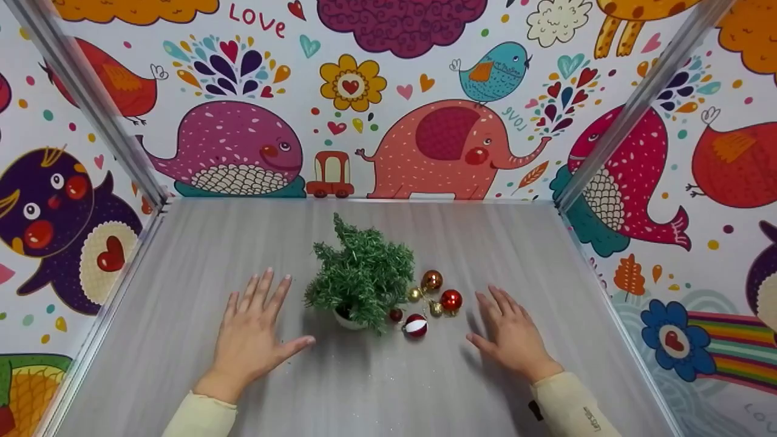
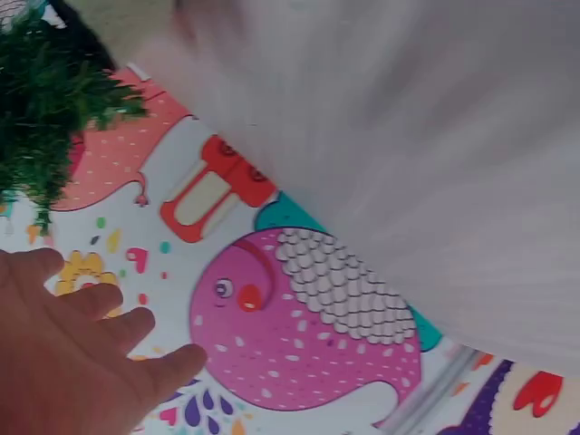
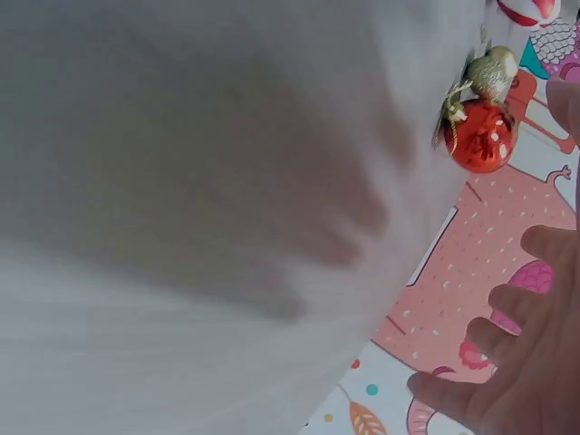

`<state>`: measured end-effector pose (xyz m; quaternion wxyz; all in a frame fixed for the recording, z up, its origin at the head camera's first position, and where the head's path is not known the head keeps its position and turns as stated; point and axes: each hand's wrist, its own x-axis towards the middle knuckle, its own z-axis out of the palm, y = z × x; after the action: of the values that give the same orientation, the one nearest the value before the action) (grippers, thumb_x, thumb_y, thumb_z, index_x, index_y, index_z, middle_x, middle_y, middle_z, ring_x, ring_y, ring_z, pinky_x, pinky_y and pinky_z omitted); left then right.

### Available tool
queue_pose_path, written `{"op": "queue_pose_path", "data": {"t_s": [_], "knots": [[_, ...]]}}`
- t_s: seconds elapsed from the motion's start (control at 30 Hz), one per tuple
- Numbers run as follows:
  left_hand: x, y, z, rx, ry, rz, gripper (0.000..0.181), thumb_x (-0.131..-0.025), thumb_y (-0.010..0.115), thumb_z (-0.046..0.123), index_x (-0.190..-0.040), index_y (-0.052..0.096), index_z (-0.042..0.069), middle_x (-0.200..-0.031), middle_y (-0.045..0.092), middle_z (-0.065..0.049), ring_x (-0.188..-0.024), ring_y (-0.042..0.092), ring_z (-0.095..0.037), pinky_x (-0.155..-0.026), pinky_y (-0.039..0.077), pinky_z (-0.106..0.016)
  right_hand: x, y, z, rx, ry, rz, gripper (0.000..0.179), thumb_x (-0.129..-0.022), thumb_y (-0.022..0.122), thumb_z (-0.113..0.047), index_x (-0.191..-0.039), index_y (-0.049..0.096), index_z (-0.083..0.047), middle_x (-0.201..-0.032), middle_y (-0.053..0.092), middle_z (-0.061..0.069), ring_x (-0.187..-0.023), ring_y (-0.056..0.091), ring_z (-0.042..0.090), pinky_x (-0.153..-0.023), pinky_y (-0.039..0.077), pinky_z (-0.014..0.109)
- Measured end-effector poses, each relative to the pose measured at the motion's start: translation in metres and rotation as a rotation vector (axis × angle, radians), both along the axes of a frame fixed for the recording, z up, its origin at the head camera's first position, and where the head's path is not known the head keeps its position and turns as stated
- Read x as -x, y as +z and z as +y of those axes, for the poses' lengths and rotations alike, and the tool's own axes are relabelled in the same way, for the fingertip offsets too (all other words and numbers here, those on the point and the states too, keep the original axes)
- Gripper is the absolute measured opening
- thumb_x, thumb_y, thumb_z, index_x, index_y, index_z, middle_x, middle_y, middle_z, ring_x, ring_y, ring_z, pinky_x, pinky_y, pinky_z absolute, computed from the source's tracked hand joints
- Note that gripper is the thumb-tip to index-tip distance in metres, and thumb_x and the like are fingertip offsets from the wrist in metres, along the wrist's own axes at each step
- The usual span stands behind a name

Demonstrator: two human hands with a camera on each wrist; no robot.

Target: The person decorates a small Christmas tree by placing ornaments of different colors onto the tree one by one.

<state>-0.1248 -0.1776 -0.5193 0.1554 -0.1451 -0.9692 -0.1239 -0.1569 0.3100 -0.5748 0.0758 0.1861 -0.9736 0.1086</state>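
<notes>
On the left we see the left hand (image 1: 252,340), its fingers spread and empty, beside the small tree (image 1: 361,273), which its white pot (image 1: 348,321) seems to keep upright on the surface (image 1: 376,394). Just right of the tree the ornaments (image 1: 451,300) lie bunched, probably to stay within easy reach, and farther right we find the right hand (image 1: 513,334), its fingers extended, holding nothing.

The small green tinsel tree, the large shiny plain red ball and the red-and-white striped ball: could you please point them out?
green tinsel tree (image 1: 364,276), head view: middle of its branches
shiny red ball (image 1: 451,300), head view: middle of its round surface
striped ball (image 1: 416,326), head view: its white band
</notes>
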Motion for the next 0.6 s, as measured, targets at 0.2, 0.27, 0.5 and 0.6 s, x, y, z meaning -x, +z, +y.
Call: {"op": "queue_pose_path", "data": {"t_s": [0.2, 0.27, 0.5, 0.6], "knots": [[0.009, 0.017, 0.034, -0.115, -0.162, 0.202, 0.11, -0.076, 0.067, 0.072, -0.159, 0.024, 0.013, -0.163, 0.02, -0.016, -0.147, 0.023, -0.034, -0.114, 0.024, -0.056, -0.002, 0.003, -0.034, 0.073, 0.171, 0.11, 0.062, -0.083, 0.08, -0.036, -0.136, 0.06, -0.011, -0.134, 0.057, 0.008, -0.118, 0.057, 0.028, -0.085, 0.054, 0.049], [0.011, 0.019, 0.043, -0.147, -0.208, 0.26, 0.108, -0.076, 0.071, 0.068, -0.158, 0.027, 0.011, -0.162, 0.021, -0.016, -0.147, 0.024, -0.033, -0.114, 0.026, -0.053, -0.003, 0.001, -0.048, 0.086, 0.219, 0.123, 0.057, -0.083, 0.08, -0.032, -0.132, 0.062, -0.011, -0.13, 0.059, 0.007, -0.113, 0.06, 0.027, -0.08, 0.056, 0.046], [0.016, 0.017, 0.064, -0.178, -0.272, 0.3, 0.105, -0.076, 0.079, 0.056, -0.158, 0.029, 0.014, -0.164, 0.02, -0.012, -0.145, 0.029, -0.032, -0.112, 0.031, -0.053, -0.002, -0.008, -0.085, 0.104, 0.259, 0.138, 0.053, -0.082, 0.08, -0.029, -0.13, 0.063, -0.014, -0.128, 0.059, 0.005, -0.112, 0.06, 0.023, -0.076, 0.057, 0.042], [0.016, 0.015, 0.069, -0.176, -0.266, 0.283, 0.104, -0.076, 0.082, 0.051, -0.158, 0.028, 0.015, -0.162, 0.024, -0.011, -0.142, 0.034, -0.032, -0.107, 0.037, -0.054, -0.001, -0.012, -0.094, 0.102, 0.25, 0.153, 0.05, -0.081, 0.081, -0.029, -0.126, 0.064, -0.014, -0.125, 0.06, 0.002, -0.111, 0.061, 0.021, -0.075, 0.057, 0.042]]}}
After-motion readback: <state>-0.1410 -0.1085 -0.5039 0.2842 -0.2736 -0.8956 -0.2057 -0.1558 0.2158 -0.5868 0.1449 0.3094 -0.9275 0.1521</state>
